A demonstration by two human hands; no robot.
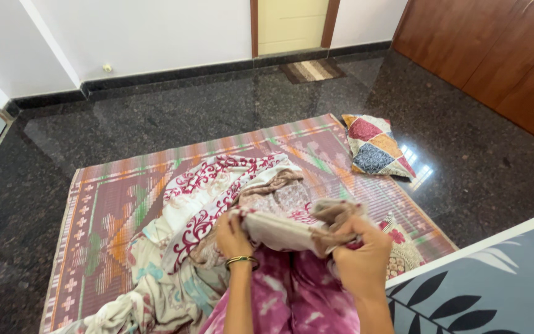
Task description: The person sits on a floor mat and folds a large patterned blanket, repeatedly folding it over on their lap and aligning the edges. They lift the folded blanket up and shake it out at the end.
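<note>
- Head view: left hand (233, 238) and right hand (361, 256), fingers closed, grip a bunched cloth (285, 229) above the mat (112, 210).
- Cloth's folds hide most fingertips.
- Patchwork pillow (375, 146) lies at the mat's far corner.

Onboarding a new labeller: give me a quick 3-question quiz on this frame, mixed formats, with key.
1. True or false: both hands grip the same bunched cloth.
2. Which wrist wears the bangle? A) left B) right C) neither
3. Fill in: the patchwork pillow lies at the far right corner of the striped ____.

Key
1. True: the left hand and the right hand both clutch it.
2. A
3. mat
</note>
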